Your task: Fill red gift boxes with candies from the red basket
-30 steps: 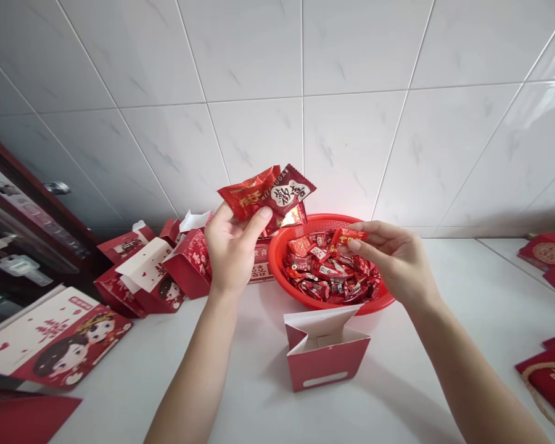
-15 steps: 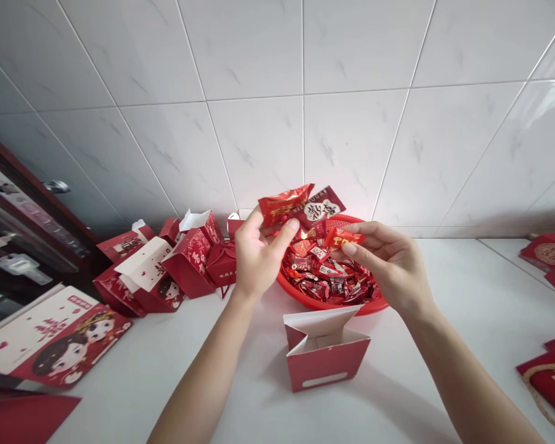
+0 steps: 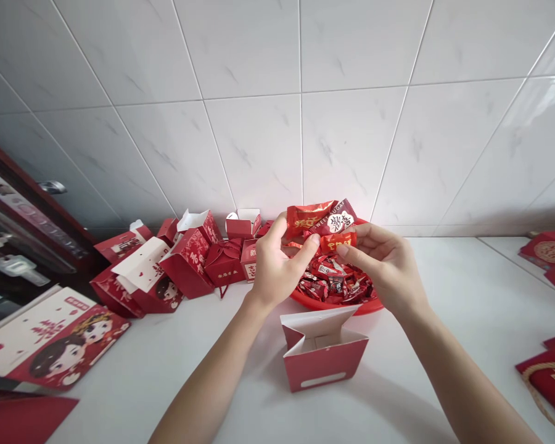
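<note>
Two wrapped candies, one bright red (image 3: 308, 217) and one dark red with a white label (image 3: 337, 221), are pinched in my left hand (image 3: 277, 262). My right hand (image 3: 388, 265) pinches a smaller red candy (image 3: 335, 242) with yellow print, close beside my left thumb. Both hands are above a red plastic basket (image 3: 312, 302) holding many wrapped candies (image 3: 335, 280). In front of the basket an open red paper box (image 3: 326, 364) stands upright, its white flap raised; the little of its inside that shows is white.
To the left stand several red gift boxes (image 3: 189, 262), some with open tops. A larger printed box (image 3: 55, 339) lies nearer at the left, by a dark cabinet (image 3: 32, 216). Red bags with a rope handle (image 3: 548, 376) lie at the right edge. A tiled wall (image 3: 254, 154) rises behind.
My left hand has moved right and slightly down with its candies, towards my right hand. The small candy in my right hand now touches or overlaps the left thumb's area.
</note>
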Available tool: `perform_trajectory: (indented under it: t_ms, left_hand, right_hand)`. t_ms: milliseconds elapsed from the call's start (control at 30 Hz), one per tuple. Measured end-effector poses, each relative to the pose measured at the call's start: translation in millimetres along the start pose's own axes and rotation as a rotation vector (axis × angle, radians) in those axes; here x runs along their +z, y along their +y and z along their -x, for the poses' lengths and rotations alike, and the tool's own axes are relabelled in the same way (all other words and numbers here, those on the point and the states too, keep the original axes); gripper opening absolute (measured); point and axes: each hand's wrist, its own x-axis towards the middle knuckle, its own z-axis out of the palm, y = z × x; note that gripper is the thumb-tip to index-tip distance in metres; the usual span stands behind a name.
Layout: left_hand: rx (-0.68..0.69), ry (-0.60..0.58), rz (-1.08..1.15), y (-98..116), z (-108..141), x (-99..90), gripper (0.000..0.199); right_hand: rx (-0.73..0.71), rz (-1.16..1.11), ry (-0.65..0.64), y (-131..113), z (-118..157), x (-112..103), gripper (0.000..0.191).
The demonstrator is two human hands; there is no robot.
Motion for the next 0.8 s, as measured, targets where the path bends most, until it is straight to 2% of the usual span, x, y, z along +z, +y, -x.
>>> perform_trajectory:
  t_ms: [400, 800]
  left_hand:
    - [0.048, -0.014, -0.103, 2.3, 3.5, 2.6, 0.021]
    - [0.090, -0.028, -0.144, 0.5, 4.1, 2.4, 0.022]
  right_hand:
    - [0.009, -0.005, -0.010, 4.9, -2.1, -2.7, 0.024]
    - [-0.003, 0.000, -0.014, 5.5, -2.0, -2.7, 0.015]
